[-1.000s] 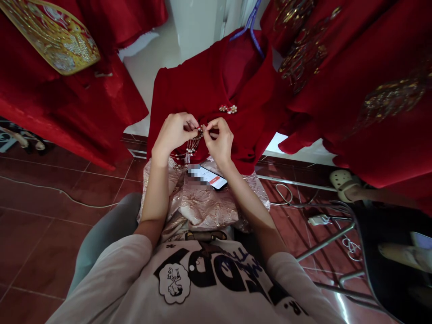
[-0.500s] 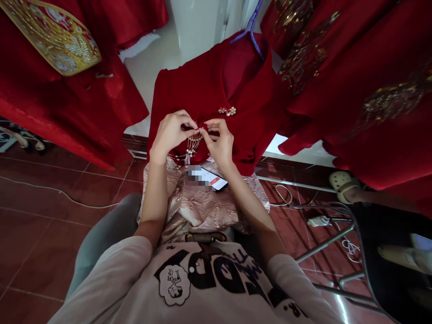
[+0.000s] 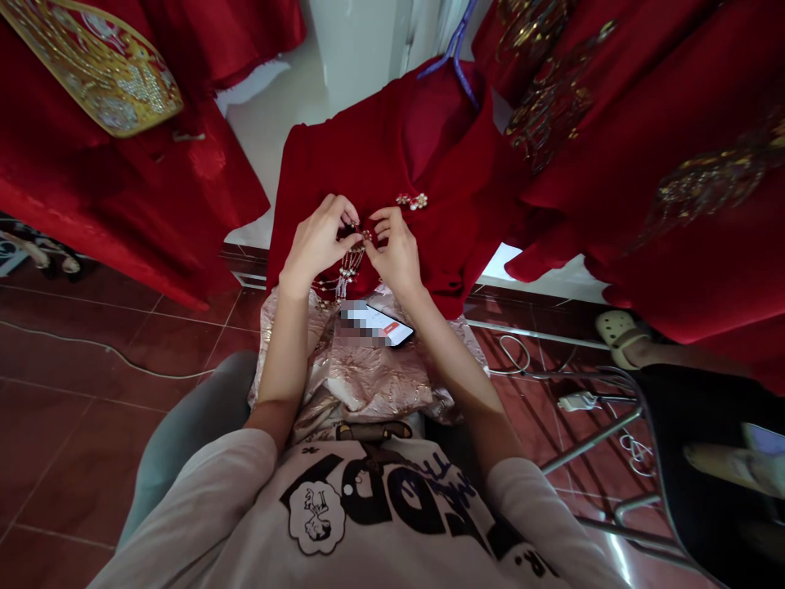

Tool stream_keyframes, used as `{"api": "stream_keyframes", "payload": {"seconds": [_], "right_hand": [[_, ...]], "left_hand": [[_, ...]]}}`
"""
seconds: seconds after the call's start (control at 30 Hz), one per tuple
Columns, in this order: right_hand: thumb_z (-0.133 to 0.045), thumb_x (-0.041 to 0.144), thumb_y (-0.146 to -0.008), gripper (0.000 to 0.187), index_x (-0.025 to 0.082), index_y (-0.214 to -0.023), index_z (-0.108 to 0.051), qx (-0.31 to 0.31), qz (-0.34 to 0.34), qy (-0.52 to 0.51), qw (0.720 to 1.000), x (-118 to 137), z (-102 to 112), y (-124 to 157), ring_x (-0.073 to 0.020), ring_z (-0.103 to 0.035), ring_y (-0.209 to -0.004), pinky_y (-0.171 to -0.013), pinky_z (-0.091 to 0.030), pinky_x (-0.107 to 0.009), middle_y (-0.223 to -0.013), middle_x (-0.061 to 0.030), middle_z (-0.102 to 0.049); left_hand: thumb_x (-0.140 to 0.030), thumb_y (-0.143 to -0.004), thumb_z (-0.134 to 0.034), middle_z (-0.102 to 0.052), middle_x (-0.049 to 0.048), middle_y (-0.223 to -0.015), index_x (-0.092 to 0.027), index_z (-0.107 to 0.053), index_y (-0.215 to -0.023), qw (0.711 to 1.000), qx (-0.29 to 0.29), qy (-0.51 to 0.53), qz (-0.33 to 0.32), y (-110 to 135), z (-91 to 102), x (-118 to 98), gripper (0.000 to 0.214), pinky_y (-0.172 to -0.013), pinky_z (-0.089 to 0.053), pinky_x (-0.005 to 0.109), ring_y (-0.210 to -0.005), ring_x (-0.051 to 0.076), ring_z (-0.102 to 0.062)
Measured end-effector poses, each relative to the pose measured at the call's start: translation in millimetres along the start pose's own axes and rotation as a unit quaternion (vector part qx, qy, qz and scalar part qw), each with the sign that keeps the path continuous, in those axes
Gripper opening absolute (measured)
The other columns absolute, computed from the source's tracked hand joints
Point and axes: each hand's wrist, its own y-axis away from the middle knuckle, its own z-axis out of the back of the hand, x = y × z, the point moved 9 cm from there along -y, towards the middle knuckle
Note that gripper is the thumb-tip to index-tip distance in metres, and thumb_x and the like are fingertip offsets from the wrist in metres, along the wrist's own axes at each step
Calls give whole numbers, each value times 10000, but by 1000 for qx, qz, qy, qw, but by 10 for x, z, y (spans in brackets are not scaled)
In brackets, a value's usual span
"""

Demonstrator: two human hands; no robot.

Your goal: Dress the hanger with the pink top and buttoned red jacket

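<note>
A red garment (image 3: 343, 155) lies spread before me, with a jewelled, flower-like clasp (image 3: 412, 201) at its neckline. My left hand (image 3: 317, 244) pinches the upper part of a beaded tassel ornament (image 3: 352, 260) between thumb and fingers. From the other side, my right hand (image 3: 397, 254) closes thumb and fingertips around the ornament's right end. Gold strands and pale beads dangle below the fingers against the red cloth. Whether a needle or thread is in the fingers is too small to tell. Under my forearms, a phone (image 3: 398, 330) rests on shiny pink fabric (image 3: 374, 380) across my lap.
A blue hanger (image 3: 457, 49) sits in the garment's collar. Red clothes with gold embroidery (image 3: 138, 86) hang at left and right. Another person's foot in a pale clog (image 3: 619, 335) is at the right, near a metal-framed chair (image 3: 638, 507). Cables (image 3: 153, 372) cross the tiled floor.
Both hands have shifted slightly, the right one a little up and left. The fingertips are a bit farther apart, so more of the ornament's top shows between them.
</note>
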Motion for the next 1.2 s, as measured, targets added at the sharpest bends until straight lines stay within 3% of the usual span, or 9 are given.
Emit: {"api": "stream_keyframes", "payload": {"seconds": [0.1,0.23,0.3,0.47,0.6,0.7,0.8,0.97,1.2], "right_hand": [[-716,99,-869,446,208,-1287,-606,48,-3,-29,998,17,128,119,-201,-729,-1035,-822,-669,-315,-1183,-81,-734],[-691,220,-945,141,186,-1078,-722,90,-33,-24,995,10,478,347,-187,-769,-921,-817,-653,-311,-1038,-66,-805],[-669,217,-963,107,177,-977,-768,130,-62,12,989,-12,581,438,-182,-782,-857,-826,-641,-313,-965,-62,-824],[-697,257,-996,190,166,-1107,-822,262,-126,169,942,-65,491,611,-267,-814,-1009,-945,-605,-375,-1018,-103,-847],[-716,251,-999,415,121,-1392,-687,268,-151,278,910,-83,367,645,-335,-783,-1149,-972,-582,-408,-1208,-182,-815],[-718,242,-997,378,142,-1360,-687,269,-147,294,906,-120,240,638,-328,-777,-1154,-926,-578,-375,-1229,-180,-807],[-718,188,-971,208,169,-1175,-754,232,-131,272,925,-184,194,577,-284,-787,-1054,-853,-566,-334,-1164,-154,-820],[-774,98,-859,82,167,-903,-770,205,-100,150,962,-268,225,503,-191,-744,-797,-714,-528,-272,-932,-87,-819],[-845,142,-798,54,163,-796,-797,245,-108,13,963,-226,238,530,-167,-761,-761,-683,-536,-235,-795,-50,-810]], "left_hand": [[-99,-913,-746,-757,63,-1127,-172,-696,-1129,1000,6,19,1,32,77,-28,233,-901,-584,326,-982,213,-745],[-100,-905,-698,-800,15,-918,-175,-760,-959,996,81,45,11,110,86,-89,111,-868,-568,297,-868,182,-761],[-95,-890,-686,-814,15,-895,-181,-791,-922,992,120,40,20,151,62,-124,139,-859,-562,293,-858,184,-774],[-78,-866,-675,-839,31,-934,-169,-827,-940,977,210,36,26,218,-84,-190,192,-817,-559,264,-903,190,-804],[-39,-799,-734,-845,71,-1003,-128,-826,-993,953,288,-26,89,268,-258,-35,233,-758,-561,246,-948,223,-813],[-34,-795,-740,-842,82,-969,-107,-816,-1056,924,362,-13,124,337,-442,46,281,-648,-546,233,-867,226,-810],[-38,-789,-733,-842,80,-939,-110,-807,-1104,901,411,36,131,382,-629,73,332,-580,-533,226,-796,219,-797],[-19,-738,-722,-853,68,-1000,-147,-822,-1070,901,417,71,90,340,-833,122,370,-657,-572,205,-869,206,-809],[-31,-754,-721,-856,34,-937,-161,-838,-1006,896,425,102,79,314,-921,102,306,-692,-567,179,-858,180,-812]]}}
